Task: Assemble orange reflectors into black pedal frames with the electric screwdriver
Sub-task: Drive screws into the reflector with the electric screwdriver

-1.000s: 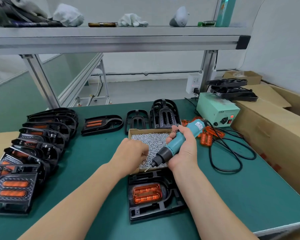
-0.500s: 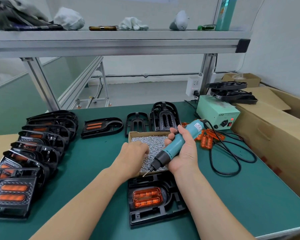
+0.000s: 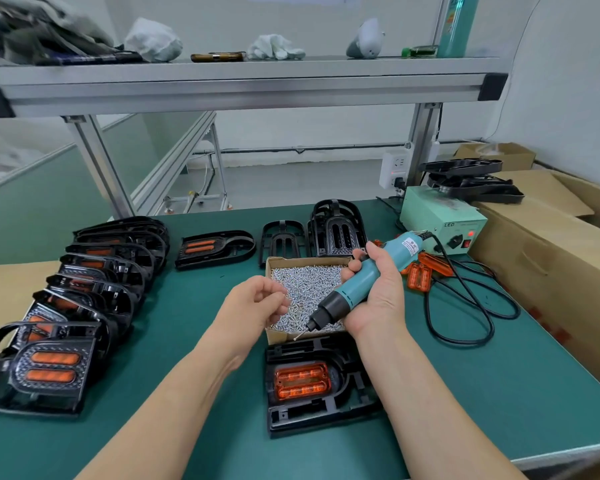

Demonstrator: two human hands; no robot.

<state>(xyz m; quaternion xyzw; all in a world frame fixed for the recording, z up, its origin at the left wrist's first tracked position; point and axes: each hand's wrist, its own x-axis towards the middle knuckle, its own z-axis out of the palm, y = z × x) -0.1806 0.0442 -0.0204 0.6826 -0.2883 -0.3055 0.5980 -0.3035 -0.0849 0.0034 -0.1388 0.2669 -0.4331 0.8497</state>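
While the right hand (image 3: 378, 299) has its fingers (image 3: 352, 268) wrapped round the teal body of the electric screwdriver (image 3: 357, 282), the tool slants down towards the left, its black nose low over the near wall of the cardboard box (image 3: 278, 336), with a small silvery screw (image 3: 297, 337) at the tip of the bit. The left hand (image 3: 257, 306) hovers at the left side of that box, over the heap of loose screws (image 3: 309, 285), its fingers curled with the tips drawn towards the thumb; whether they pinch a screw is too small to tell. Just in front of the box, between the two forearms, a black pedal frame (image 3: 354, 403) lies flat on the green counter (image 3: 482, 393) with an orange reflector (image 3: 302, 381) seated in its opening. More loose reflectors (image 3: 423, 275) lie to the right of the box, near the screwdriver's black cable (image 3: 465, 306), which loops across the counter beside the pale green power unit (image 3: 440, 223). A row of pedals with reflectors fitted (image 3: 49, 368) overlaps along the left side, and bare black frames (image 3: 336, 230) stand behind the box. A large cardboard carton (image 3: 551, 258) sits at the right edge.
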